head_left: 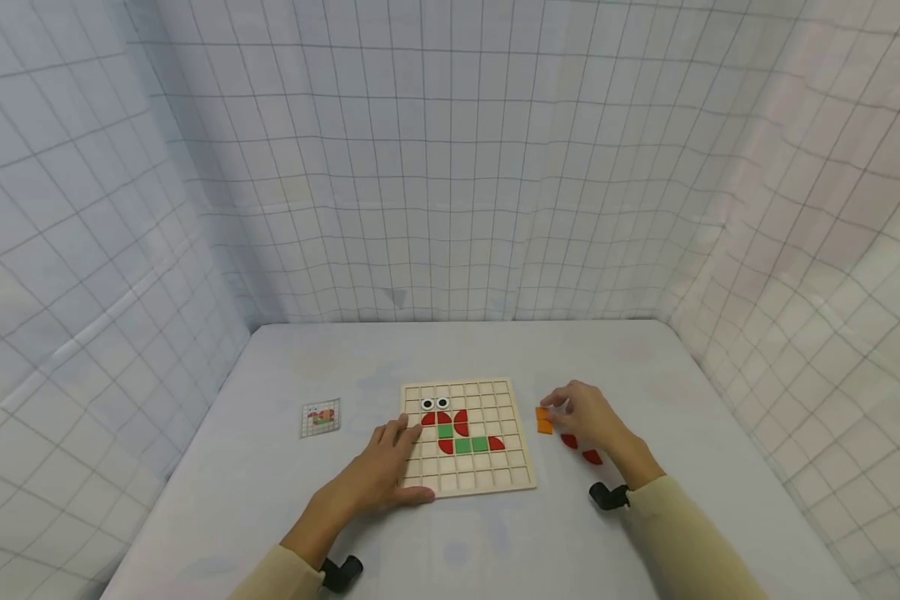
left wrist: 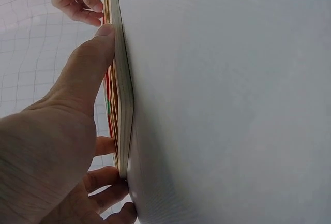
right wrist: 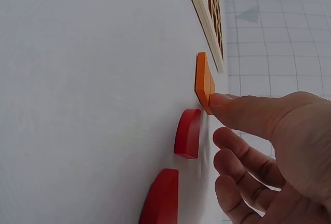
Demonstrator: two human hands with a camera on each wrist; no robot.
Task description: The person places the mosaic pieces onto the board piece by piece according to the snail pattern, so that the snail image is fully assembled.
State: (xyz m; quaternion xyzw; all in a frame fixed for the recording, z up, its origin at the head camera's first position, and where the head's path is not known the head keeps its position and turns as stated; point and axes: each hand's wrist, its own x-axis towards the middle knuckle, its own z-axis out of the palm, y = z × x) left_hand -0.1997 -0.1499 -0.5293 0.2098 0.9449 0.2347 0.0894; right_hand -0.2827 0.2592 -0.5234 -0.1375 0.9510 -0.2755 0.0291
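My left hand (head_left: 381,467) rests on the left side of a wooden grid board (head_left: 495,479), fingers spread. In the left wrist view its thumb (left wrist: 83,63) lies along the board's edge. Set in the board are two eye tiles (head_left: 435,403), several red quarter-round tiles (head_left: 461,423) and green square tiles (head_left: 471,445). To the right of the board, my right hand (head_left: 588,414) pinches the farther of two orange tiles (head_left: 544,427) between thumb and index finger. The thumb touches the orange tile (right wrist: 202,76) in the right wrist view; the index fingertip is hidden there.
Two loose red quarter-round tiles (right wrist: 187,133) lie on the white table (head_left: 465,550) by the right hand. A small picture card (head_left: 320,417) with a grid pattern lies left of the board. Grid-patterned curtains (head_left: 450,167) surround the table's back and sides.
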